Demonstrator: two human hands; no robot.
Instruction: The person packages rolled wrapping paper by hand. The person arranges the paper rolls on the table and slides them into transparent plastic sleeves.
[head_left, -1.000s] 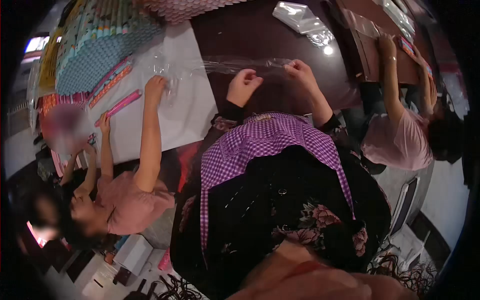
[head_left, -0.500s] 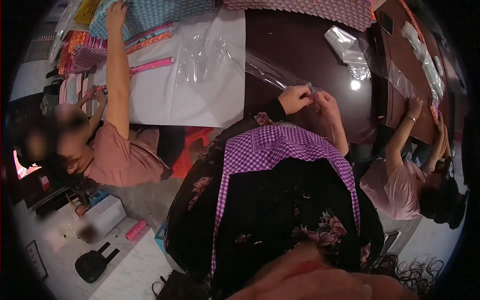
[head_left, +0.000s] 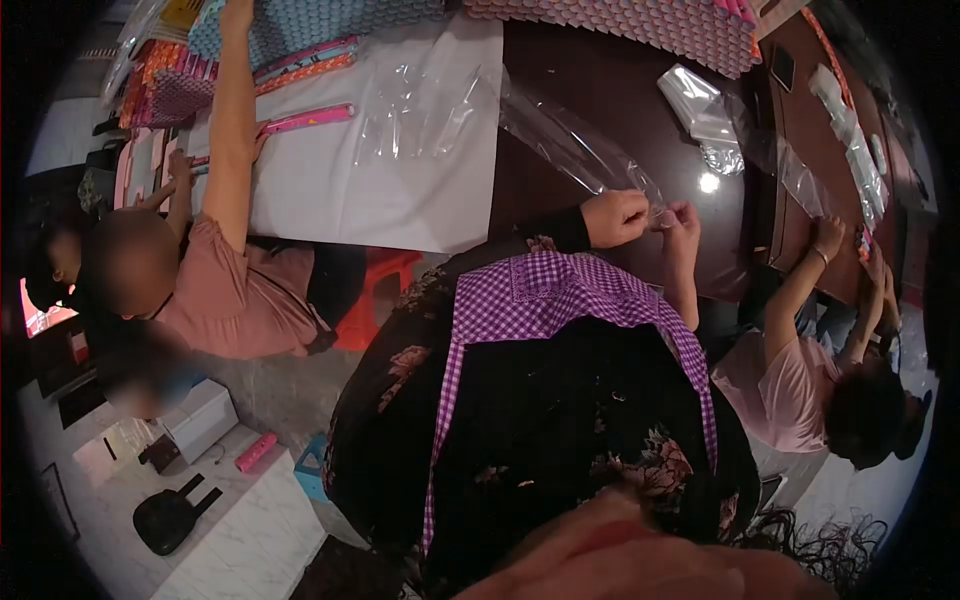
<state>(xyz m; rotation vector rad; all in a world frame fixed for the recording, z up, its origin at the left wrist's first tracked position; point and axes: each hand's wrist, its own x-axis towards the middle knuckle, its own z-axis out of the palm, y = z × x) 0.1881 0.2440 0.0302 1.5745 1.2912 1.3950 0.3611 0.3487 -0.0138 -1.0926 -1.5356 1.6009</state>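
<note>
A long clear plastic sleeve [head_left: 585, 145] stretches diagonally over the dark table, and its near end is at my fingers. My left hand [head_left: 615, 218] is closed on that end, with the fingers curled. Close beside it, my right hand [head_left: 682, 235] pinches the same end between thumb and fingers. Both hands are above the table, just past the purple checked apron [head_left: 560, 295]. To the left, more clear plastic film [head_left: 415, 110] lies on a white sheet [head_left: 320, 200].
A stack of clear bags [head_left: 690, 100] lies to the right. Patterned rolls [head_left: 310, 118] and blue and pink scale-patterned stacks [head_left: 620, 30] line the far side. One co-worker [head_left: 240, 290] reaches across at left; another person [head_left: 780, 385] handles plastic at right. A phone [head_left: 783, 66] lies far right.
My hands have shifted slightly down and right with the sleeve's end, and my right fingers are raised more. The left co-worker's other hand has moved onto the white sheet by the pink roll.
</note>
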